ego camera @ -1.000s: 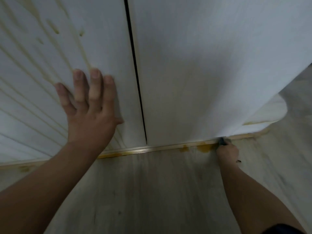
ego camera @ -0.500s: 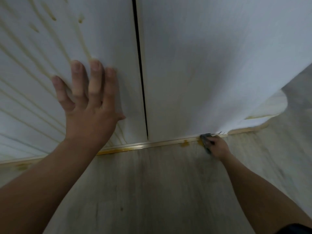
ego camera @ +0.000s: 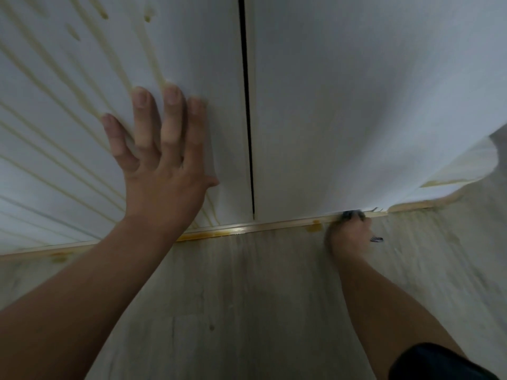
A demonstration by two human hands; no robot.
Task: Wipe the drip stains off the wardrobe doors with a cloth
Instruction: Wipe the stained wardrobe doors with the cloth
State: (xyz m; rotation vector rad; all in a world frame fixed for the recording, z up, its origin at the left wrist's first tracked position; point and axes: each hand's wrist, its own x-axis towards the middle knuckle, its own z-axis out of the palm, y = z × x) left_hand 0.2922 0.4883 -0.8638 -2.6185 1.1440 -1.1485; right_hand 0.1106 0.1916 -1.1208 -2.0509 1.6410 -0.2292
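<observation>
Grey cloth (ego camera: 352, 214) bunched in right hand (ego camera: 348, 237), now back right along door foot | left hand (ego camera: 162, 171) flat, splayed, empty on left door (ego camera: 82, 119) | yellow blob (ego camera: 315, 227) just left of grip uncleared, streaks remained | early

We look down at two white wardrobe doors. Our left hand (ego camera: 162, 171) lies flat with fingers spread on the left door (ego camera: 68, 119), covering its lower right part beside the dark gap (ego camera: 248, 119) between the doors. The right door (ego camera: 356, 91) is bare and free to reach across. At its bottom edge our right hand (ego camera: 349, 237) fills the narrow strip by the base rail (ego camera: 274, 224), gripping what seems a dark cloth (ego camera: 352, 214), blurred. The floor (ego camera: 247, 297) between our forearms lies open.
</observation>
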